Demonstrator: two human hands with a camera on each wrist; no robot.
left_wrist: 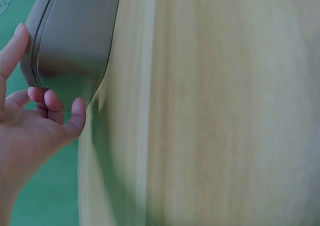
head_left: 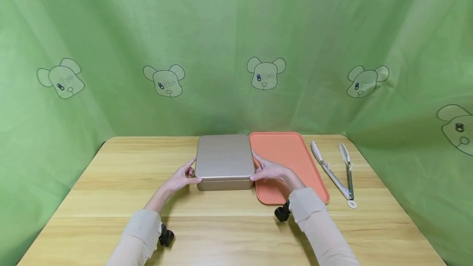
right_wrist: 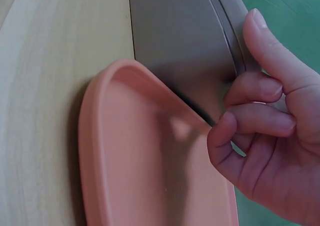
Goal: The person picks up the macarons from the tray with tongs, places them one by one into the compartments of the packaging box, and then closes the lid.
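A brownish-grey metal tin box (head_left: 226, 185) stands on the table with its flat lid (head_left: 224, 155) on top. My left hand (head_left: 183, 175) holds the lid at its left side, thumb at the front left corner and index finger stretched along the edge. On the opposite side my right hand (head_left: 269, 170) holds the lid the same way, thumb at the front right corner. In the left wrist view, the other fingers curl beside the box wall (left_wrist: 75, 41). The right wrist view shows a narrow seam under the lid rim, with the thumb on the rim.
Against the box's right side lies an orange tray (head_left: 292, 155), partly under my right hand and forearm. Metal tongs (head_left: 338, 177) with spread arms lie right of the tray. The wooden table (head_left: 122, 175) is backed by a green curtain (head_left: 221, 106) with printed bear heads.
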